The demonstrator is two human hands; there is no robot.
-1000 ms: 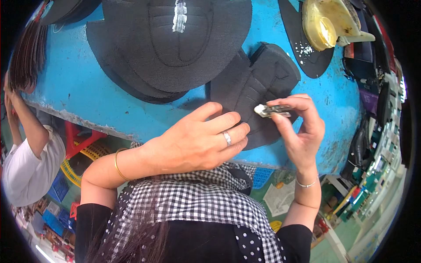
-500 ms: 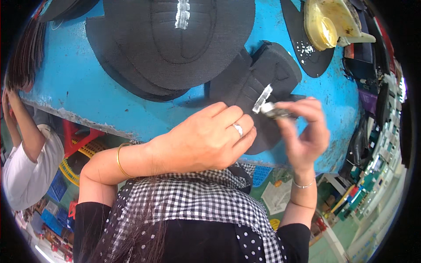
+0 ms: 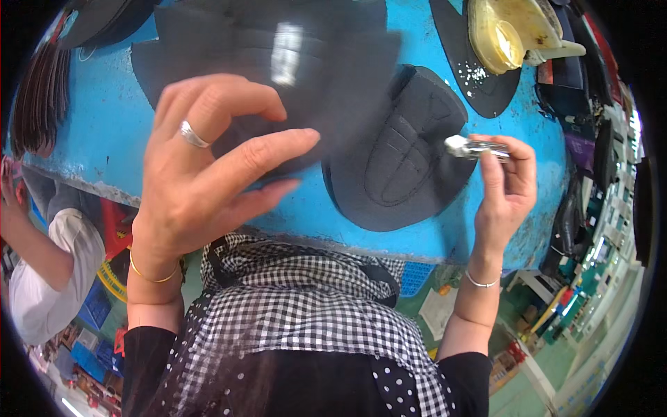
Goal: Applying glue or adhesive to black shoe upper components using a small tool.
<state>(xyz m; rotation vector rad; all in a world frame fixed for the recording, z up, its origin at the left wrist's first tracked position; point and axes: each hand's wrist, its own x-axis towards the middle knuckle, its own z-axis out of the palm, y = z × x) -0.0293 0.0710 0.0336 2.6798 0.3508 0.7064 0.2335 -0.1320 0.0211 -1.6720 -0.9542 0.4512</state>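
Observation:
My left hand (image 3: 198,163) is spread over the left part of the blue table, thumb and fingers apart. Just beyond its fingertips, a curved black shoe-upper piece (image 3: 340,76) is smeared by motion over a pile of similar pieces; a white glue-like stripe (image 3: 285,55) marks it. Whether the fingers touch it, I cannot tell. Between thumb and fingers my right hand (image 3: 511,184) grips a short silvery brush-like tool (image 3: 479,148) with a white-coated tip. Beside that tip lies another stack of black upper pieces (image 3: 403,156), its top piece showing stitched outlines and no white stripe.
A yellowed plastic container (image 3: 484,38) sits at the far right on a flat black piece (image 3: 497,101) spattered with white. Dark layered pieces (image 3: 43,97) hang over the table's left edge. Another person's arm (image 3: 42,247) is at the left. Blue table surface (image 3: 292,236) runs along the front.
My left hand has moved left and opened, and the white-striped piece has left the right stack for the left pile. My right hand has drawn slightly up and right with the tool.

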